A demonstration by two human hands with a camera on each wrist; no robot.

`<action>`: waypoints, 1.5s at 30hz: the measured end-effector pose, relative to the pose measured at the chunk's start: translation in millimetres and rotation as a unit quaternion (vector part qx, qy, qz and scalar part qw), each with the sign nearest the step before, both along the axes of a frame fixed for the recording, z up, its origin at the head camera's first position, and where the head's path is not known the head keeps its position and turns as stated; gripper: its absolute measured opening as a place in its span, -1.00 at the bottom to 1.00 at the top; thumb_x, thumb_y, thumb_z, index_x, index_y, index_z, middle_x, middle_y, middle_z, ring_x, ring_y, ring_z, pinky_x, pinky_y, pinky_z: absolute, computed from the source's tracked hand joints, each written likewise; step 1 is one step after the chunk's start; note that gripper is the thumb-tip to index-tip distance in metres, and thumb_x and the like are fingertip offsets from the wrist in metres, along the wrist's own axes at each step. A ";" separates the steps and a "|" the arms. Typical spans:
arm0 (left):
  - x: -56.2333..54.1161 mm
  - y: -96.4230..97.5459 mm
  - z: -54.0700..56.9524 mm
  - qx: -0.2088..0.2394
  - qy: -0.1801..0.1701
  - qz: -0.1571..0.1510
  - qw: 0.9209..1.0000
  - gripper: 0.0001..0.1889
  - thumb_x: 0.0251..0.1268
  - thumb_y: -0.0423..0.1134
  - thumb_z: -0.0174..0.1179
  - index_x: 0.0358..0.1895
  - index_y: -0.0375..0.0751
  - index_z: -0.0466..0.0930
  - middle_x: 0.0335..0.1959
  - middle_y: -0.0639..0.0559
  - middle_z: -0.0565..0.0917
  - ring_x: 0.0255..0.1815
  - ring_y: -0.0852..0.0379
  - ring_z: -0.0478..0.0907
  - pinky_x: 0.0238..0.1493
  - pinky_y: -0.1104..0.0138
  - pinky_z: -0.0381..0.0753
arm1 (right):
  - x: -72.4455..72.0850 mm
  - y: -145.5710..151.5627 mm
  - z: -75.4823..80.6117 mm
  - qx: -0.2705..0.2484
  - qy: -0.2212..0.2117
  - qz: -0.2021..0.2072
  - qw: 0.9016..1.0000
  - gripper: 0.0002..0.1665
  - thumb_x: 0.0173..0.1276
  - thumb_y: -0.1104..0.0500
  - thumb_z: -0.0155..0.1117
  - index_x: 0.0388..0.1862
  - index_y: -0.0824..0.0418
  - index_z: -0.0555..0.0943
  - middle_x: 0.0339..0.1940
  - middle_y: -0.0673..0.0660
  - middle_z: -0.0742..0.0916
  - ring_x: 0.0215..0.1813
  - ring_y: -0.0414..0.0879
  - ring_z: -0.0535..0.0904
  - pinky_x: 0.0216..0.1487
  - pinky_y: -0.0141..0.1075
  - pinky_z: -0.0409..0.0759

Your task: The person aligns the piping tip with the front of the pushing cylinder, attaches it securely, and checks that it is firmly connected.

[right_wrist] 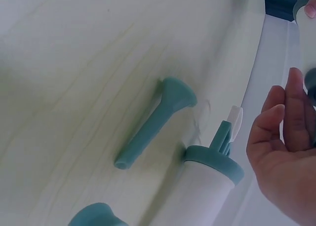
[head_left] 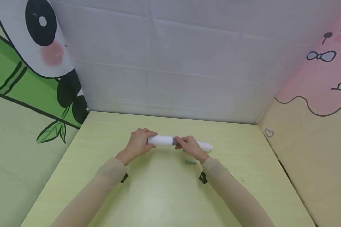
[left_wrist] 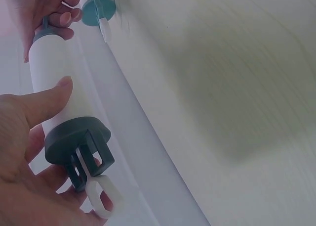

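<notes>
My left hand [head_left: 140,142] grips a white cylinder [head_left: 162,140] lying level above the table, thumb along its side in the left wrist view. At the near end there is a teal cap [left_wrist: 76,139] with a slotted bracket and a white loop [left_wrist: 101,196]. My right hand [head_left: 191,146] pinches the teal end piece [head_left: 174,141] at the cylinder's other end; fingers partly hide it. Beside that hand, a second white cylinder [right_wrist: 197,196] with a teal cap lies on the table. A loose teal funnel-shaped piece [right_wrist: 148,124] with a long stem lies nearer me.
The pale wood-look table [head_left: 159,195] meets a white cloth wall [head_left: 187,69] at the back. Printed panels stand left [head_left: 14,142] and right [head_left: 307,151]. Another teal part [right_wrist: 98,216] shows at the right wrist view's bottom edge, mostly cut off.
</notes>
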State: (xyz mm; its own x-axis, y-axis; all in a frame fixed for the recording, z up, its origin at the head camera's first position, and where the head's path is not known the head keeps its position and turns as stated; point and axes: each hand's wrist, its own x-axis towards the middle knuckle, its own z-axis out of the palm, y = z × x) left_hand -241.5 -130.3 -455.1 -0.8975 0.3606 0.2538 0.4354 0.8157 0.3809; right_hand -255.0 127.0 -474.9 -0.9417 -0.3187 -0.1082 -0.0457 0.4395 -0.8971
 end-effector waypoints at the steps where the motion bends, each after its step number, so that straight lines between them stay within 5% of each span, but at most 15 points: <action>1: 0.0 0.2 0.1 0.000 0.001 -0.001 1.000 -0.51 -0.02 -0.12 0.47 0.07 -0.02 0.64 -0.05 -0.06 0.61 -0.05 -0.14 0.45 -0.12 -0.04 0.37 | -0.5 -0.2 0.1 0.001 -0.004 0.000 1.000 -0.34 0.42 -0.23 0.05 -0.22 0.36 0.72 -0.43 0.12 0.75 -0.18 0.19 0.63 -0.38 -0.29 0.45; 8: -0.2 -1.5 -1.2 0.003 0.004 -0.002 1.000 -0.52 -0.02 -0.12 0.47 0.06 -0.03 0.65 -0.07 -0.06 0.62 -0.07 -0.15 0.45 -0.15 -0.04 0.39 | -1.9 -1.8 3.7 -0.017 -0.030 0.035 0.999 -0.43 0.48 -0.11 0.03 -0.05 0.38 0.66 -0.26 0.28 0.74 -0.16 0.23 0.63 -0.24 -0.01 0.55; 14: -0.9 -4.4 -2.9 0.002 0.001 0.000 1.000 -0.52 -0.03 -0.12 0.48 0.06 -0.03 0.65 -0.07 -0.06 0.62 -0.08 -0.15 0.46 -0.16 -0.04 0.40 | -1.6 0.5 -0.6 -0.052 -0.049 0.062 0.995 -0.38 0.36 -0.07 0.24 0.28 0.23 0.42 -0.13 0.19 0.72 -0.15 0.10 0.65 -0.14 0.03 0.55; 21: -1.0 -5.9 -3.9 0.003 0.000 -0.001 1.000 -0.51 -0.04 -0.12 0.48 0.05 -0.02 0.65 -0.07 -0.05 0.62 -0.09 -0.14 0.46 -0.17 -0.03 0.40 | -1.1 3.8 -0.2 -0.073 -0.060 0.069 0.993 -0.49 0.30 0.05 0.33 0.15 0.15 0.43 -0.10 0.17 0.71 -0.16 0.04 0.65 -0.13 0.06 0.53; 33: 2.7 -3.8 0.2 0.008 0.004 -0.009 1.000 -0.52 -0.03 -0.13 0.47 0.05 -0.03 0.65 -0.06 -0.07 0.62 -0.07 -0.16 0.46 -0.16 -0.04 0.39 | -6.7 8.2 1.5 0.003 -0.024 0.072 0.997 -0.52 0.38 -0.13 0.18 -0.05 0.26 0.66 -0.06 0.32 0.67 -0.05 0.15 0.56 -0.12 0.03 0.52; 45: 1.5 3.4 -4.8 -0.006 0.006 -0.009 1.000 -0.53 -0.01 -0.12 0.47 0.05 -0.04 0.65 -0.06 -0.08 0.61 -0.06 -0.15 0.45 -0.13 -0.05 0.39 | -9.8 10.7 -4.4 -0.032 -0.020 0.068 0.997 -0.54 0.37 -0.07 0.23 0.07 0.23 0.57 -0.19 0.11 0.72 -0.12 0.16 0.63 -0.18 -0.03 0.55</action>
State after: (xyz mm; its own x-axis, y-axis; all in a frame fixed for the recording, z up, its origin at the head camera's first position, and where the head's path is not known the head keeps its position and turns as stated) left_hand -239.9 -126.9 -459.9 -0.8874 0.3803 0.2606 0.4553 0.8118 0.3656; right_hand -264.8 137.8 -479.3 -0.8848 -0.4499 -0.1213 -0.0635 0.3744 -0.9251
